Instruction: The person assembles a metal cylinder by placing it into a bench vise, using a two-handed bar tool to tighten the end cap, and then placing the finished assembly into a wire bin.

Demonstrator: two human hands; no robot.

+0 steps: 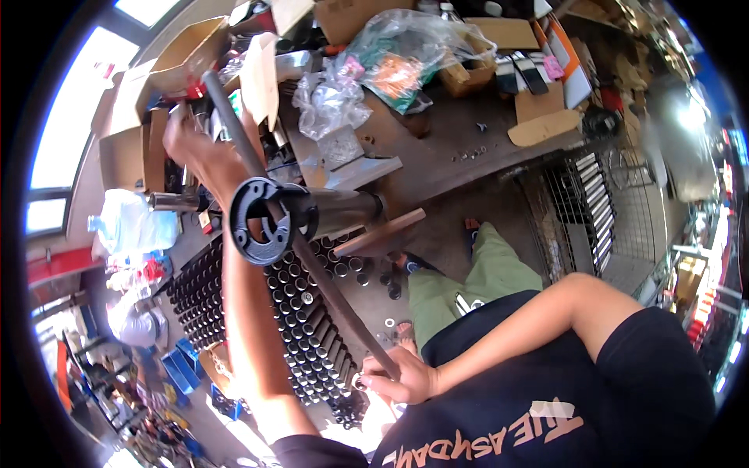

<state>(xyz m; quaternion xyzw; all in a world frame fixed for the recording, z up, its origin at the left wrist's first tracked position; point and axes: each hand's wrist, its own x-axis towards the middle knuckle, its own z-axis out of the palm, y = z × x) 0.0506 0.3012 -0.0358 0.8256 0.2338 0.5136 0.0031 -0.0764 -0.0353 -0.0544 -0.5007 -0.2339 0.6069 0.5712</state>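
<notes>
A long dark metal rod [335,290] slants across the view, its lower end in my right hand [404,377], which is closed around it. A small shiny ring-shaped thing [360,381] shows at that hand's fingers. Midway, the rod crosses a black round flange with holes [264,248] on the end of a dark metal tube [347,209]; whether it passes through the flange is unclear. My left arm reaches far left past the flange. My left hand [195,148], blurred, is near the rod's upper part and the cardboard boxes [125,156]; its fingers are not clear.
A workbench [460,160] holds plastic bags [331,101], cardboard and a dark phone [530,74]. Below stand several rows of black tubes [204,292]. Blue bins [181,366] lie at the lower left. A wire cage [632,203] with metal tubes stands at right. A flat bar [380,232] juts out near the tube.
</notes>
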